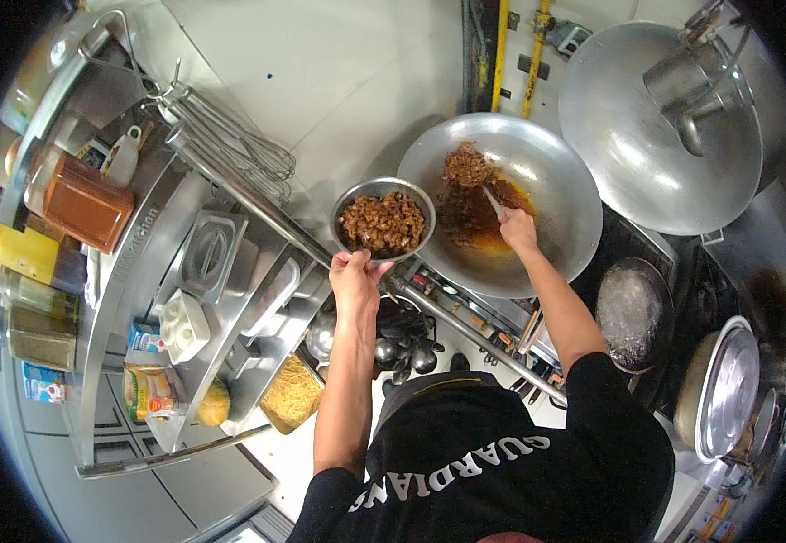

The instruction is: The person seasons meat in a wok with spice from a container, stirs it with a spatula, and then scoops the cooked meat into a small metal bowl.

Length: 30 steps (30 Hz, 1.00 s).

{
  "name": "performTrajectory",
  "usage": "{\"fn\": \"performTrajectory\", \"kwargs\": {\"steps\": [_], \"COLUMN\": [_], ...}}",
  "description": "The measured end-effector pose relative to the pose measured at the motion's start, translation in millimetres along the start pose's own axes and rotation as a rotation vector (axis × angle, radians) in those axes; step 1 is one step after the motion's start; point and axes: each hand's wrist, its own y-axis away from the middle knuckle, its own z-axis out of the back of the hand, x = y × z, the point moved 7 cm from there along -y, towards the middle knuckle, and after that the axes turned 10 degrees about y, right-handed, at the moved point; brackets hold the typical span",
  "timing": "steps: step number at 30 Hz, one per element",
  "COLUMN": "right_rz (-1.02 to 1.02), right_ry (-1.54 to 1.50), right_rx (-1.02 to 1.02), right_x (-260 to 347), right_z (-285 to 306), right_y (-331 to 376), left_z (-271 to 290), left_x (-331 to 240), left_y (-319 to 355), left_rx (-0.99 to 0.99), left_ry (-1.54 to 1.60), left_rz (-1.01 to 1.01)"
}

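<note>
Black shirt fabric fills the lower view, my bare forearms rising out of it. My left hand (354, 279) pinches the rim of a round steel bowl (383, 220) heaped with lumpy brown fried pieces, held just beside the wok (551, 176). My right hand (517, 226) is closed around a ladle handle (493, 201) (thin, pale) whose end sits in glossy dark sauce in the wide, dull-metal wok. Wire whisks (239, 149) hang at left.

Both forearms reach up and forward from the lower edge, bare below short black sleeves. The left hand (354, 279) is raised with its fingers curled closed in a grip. The right hand (517, 226), stretched farther ahead, is clenched too.
</note>
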Motion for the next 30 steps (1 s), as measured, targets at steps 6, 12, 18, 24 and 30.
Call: {"fn": "performTrajectory", "kwargs": {"steps": [6,12,18,24,30], "right_rz": [-0.38,-0.131,0.357,0.304,0.357], "right_ry": [-0.831,-0.565,0.185,0.517,0.318], "right_rx": [0.326,0.075,-0.175,-0.18,0.086], "right_x": [-23,-39,24,40,-85], "right_z": [-9,82,185,214,204], "right_y": [24,47,122,125,46], "left_z": [-23,-46,-73,-70,-75], "left_x": [35,82,127,137,72], "left_y": [-17,-42,-55,-66,-69], "left_rx": [0.031,0.081,0.108,0.103,0.187], "left_ry": [-0.021,-0.087,-0.108,0.062,0.058], "left_rz": [0.067,0.125,0.173,0.23,0.113]}}
